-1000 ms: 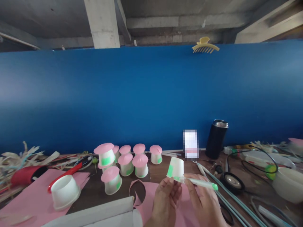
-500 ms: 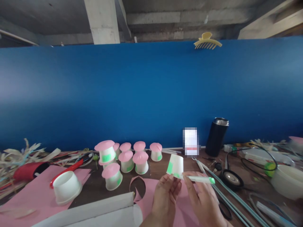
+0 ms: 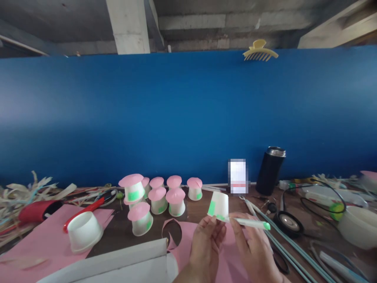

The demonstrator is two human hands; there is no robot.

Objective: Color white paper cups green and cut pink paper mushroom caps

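Note:
My left hand (image 3: 208, 236) pinches a white paper cup (image 3: 221, 201) by its lower rim; the cup is upside down and has green patches on its side. Between the fingers of my right hand (image 3: 253, 243) lies a green-ended white marker (image 3: 250, 223), its working end up against the cup's lower right edge. The tip itself is hidden by fingers and cup. Beneath both hands is a pink sheet (image 3: 188, 251) with a round hole cut in it. To the left stand several upturned cups with pink paper tops (image 3: 176, 195) and green patches.
A plain white cup (image 3: 84, 230) rests on another pink sheet by red-handled scissors (image 3: 85, 212). A white box (image 3: 118, 267) sits in front. On the right are a black flask (image 3: 270, 171), cords (image 3: 288, 251), a tape roll (image 3: 288, 223) and a whitish bowl (image 3: 357, 228).
The view has shifted very slightly. The marker's green back end has dipped a little, while the cup stays in nearly the same place in my left hand.

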